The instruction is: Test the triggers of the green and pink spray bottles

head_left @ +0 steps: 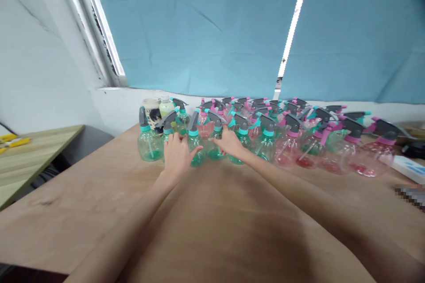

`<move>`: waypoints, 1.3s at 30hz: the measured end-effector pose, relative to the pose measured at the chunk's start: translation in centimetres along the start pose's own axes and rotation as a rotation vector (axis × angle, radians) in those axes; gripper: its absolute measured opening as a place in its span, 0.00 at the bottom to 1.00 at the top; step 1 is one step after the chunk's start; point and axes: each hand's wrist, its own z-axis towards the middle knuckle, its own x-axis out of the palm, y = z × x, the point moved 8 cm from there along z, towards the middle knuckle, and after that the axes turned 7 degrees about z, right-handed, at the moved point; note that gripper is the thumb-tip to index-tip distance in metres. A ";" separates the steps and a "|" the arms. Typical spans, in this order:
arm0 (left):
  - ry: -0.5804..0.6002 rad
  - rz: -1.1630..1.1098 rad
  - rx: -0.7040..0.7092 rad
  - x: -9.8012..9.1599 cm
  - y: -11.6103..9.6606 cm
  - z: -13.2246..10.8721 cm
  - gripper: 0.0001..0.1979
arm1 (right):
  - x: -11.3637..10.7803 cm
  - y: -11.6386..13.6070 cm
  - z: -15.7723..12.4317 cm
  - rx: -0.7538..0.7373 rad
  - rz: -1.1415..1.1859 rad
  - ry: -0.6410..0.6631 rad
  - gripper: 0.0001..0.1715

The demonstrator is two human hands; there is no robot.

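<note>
My left hand (pixel 177 154) is at the front row of spray bottles, its thumb spread away from its fingers. The fingers reach over the front of a clear green spray bottle (pixel 168 130) and partly hide it. Just right of them, another green spray bottle (pixel 193 133) stands behind the thumb. My right hand (pixel 229 142) is beside a green spray bottle (pixel 216 135), with thumb and forefinger apart. Contact there is hard to judge. A further green spray bottle (pixel 243 132) is partly behind the right hand. These bottles stand upright, with grey trigger heads and turquoise collars.
More green and pink spray bottles (pixel 288 146) crowd the back and right of the wooden table (pixel 83 203). A patterned cup (pixel 152 112) and a pale bottle (pixel 166 106) stand at the back left. A blue curtain (pixel 212 31) hangs behind. Yellow tools (pixel 16 142) lie on another table.
</note>
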 end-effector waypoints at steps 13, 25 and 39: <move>0.010 -0.092 -0.046 0.7 -0.4 0.2 0.31 | -0.6 1.4 -5.7 -0.088 -0.265 -0.031 0.48; 0.031 -0.438 -0.068 -2.3 -2.3 -3.5 0.27 | -1.5 -0.5 -9.3 -0.167 0.080 0.005 0.42; 0.244 -0.936 0.038 -4.6 -11.7 -3.4 0.29 | -3.7 -0.8 -14.5 -0.260 -0.233 -0.040 0.31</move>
